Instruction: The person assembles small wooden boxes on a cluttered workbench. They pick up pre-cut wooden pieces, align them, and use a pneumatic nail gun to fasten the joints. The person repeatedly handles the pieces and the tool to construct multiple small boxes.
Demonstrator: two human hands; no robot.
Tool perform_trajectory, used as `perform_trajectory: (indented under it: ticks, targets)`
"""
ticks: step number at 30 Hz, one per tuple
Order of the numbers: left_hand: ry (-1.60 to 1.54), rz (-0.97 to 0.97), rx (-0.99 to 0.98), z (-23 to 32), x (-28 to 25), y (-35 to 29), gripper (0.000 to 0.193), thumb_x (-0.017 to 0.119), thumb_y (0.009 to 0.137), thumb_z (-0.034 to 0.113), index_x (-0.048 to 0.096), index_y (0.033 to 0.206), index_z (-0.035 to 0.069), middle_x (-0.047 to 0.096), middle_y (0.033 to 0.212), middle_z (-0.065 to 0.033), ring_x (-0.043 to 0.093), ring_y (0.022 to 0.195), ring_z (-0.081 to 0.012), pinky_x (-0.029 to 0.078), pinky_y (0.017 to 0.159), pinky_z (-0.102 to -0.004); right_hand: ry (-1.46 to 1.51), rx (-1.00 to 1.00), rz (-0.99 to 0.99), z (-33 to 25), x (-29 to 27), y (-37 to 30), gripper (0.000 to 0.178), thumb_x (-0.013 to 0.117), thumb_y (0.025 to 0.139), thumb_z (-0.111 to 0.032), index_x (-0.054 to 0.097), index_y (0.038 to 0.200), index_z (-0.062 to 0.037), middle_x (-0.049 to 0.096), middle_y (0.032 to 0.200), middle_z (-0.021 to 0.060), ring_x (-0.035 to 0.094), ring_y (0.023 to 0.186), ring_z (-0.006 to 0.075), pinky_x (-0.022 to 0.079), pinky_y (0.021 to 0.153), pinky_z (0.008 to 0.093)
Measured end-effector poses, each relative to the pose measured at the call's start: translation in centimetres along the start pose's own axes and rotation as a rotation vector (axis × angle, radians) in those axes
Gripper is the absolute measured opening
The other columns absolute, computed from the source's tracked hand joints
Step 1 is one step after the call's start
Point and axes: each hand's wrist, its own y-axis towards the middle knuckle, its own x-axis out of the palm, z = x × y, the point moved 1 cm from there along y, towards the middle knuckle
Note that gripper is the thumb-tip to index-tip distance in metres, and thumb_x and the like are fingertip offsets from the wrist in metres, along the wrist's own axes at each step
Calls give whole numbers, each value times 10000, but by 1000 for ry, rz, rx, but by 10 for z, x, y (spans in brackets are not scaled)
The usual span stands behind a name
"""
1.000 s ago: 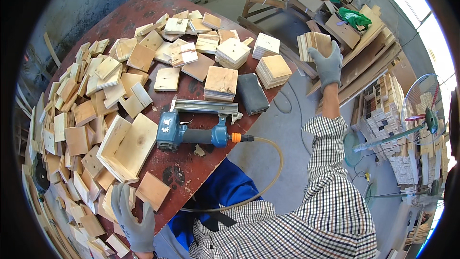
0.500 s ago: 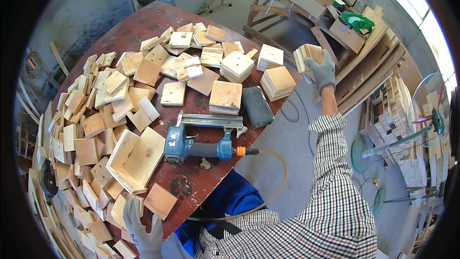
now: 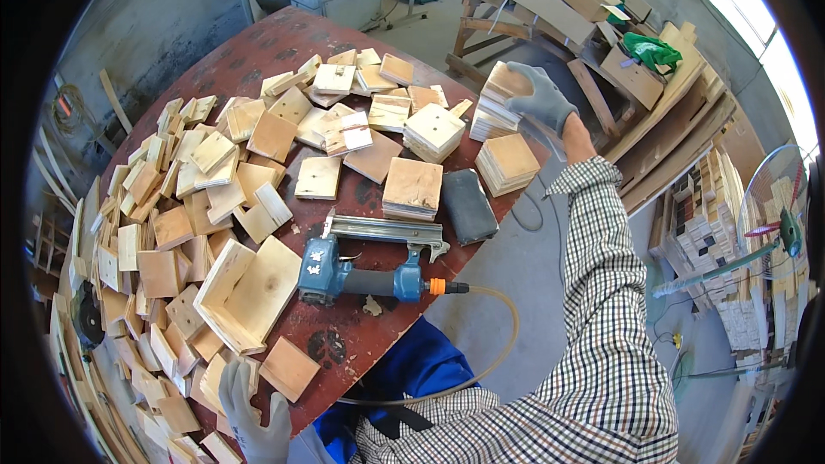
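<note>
At one o'clock, by the edge of the tabletop [image 3: 382, 326], the right hand [image 3: 540, 94] grasps a stack of wooden blocks [image 3: 490, 113] from its three o'clock side. The left hand [image 3: 251, 417] rests at seven o'clock, released, thumb apart from the fingers; whether its fingertips touch the scattered wooden pieces [image 3: 163, 273] is hard to tell. Near the centre lies a blue nail gun [image 3: 369, 281], a wooden corner piece [image 3: 262, 285] at its nine o'clock, a dark block [image 3: 469, 208] at its two.
</note>
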Motion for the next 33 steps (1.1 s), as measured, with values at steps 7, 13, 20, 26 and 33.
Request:
perform_trajectory:
  ticks: [7, 13, 20, 26, 33]
  targets:
    - [107, -9, 16, -15, 10, -12, 687, 707, 819, 71, 545, 1484, 7, 535, 1521, -228, 459, 1452, -441, 340, 1232, -530, 34, 22, -137, 4, 15, 6, 905, 809, 771, -293, 472, 1603, -184, 392, 1624, 219, 420, 1501, 399, 341, 1270, 446]
    - [327, -56, 49, -20, 29, -11, 785, 818, 769, 331, 569, 1454, 40, 512, 1547, -219, 412, 1476, -473, 300, 1210, -604, -438, -312, 168, -41, 17, 10, 772, 809, 835, -446, 572, 1519, -177, 515, 1563, 186, 486, 1449, 382, 376, 1214, 497]
    - [414, -143, -15, -18, 36, -20, 807, 800, 779, 458, 581, 1442, 53, 485, 1564, -237, 347, 1519, -478, 207, 1261, -649, 32, -523, 198, -134, 51, 21, 352, 627, 1029, -208, 698, 1352, -88, 693, 1308, 159, 657, 1206, 371, 520, 1050, 436]
    - [481, -212, -13, -14, 40, -24, 700, 751, 830, 407, 592, 1411, 50, 507, 1528, -220, 322, 1526, -497, 196, 1250, -687, 27, -617, 203, -137, 27, 39, 372, 656, 1043, -253, 690, 1377, -94, 698, 1297, 158, 681, 1184, 331, 541, 1017, 404]
    - [475, -173, 4, -23, 45, -24, 632, 736, 836, 370, 616, 1365, 45, 526, 1504, -223, 322, 1520, -511, 202, 1238, -698, 8, -514, 106, -132, 18, 13, 389, 674, 1036, -247, 680, 1378, -61, 723, 1205, 145, 715, 1066, 258, 577, 932, 377]
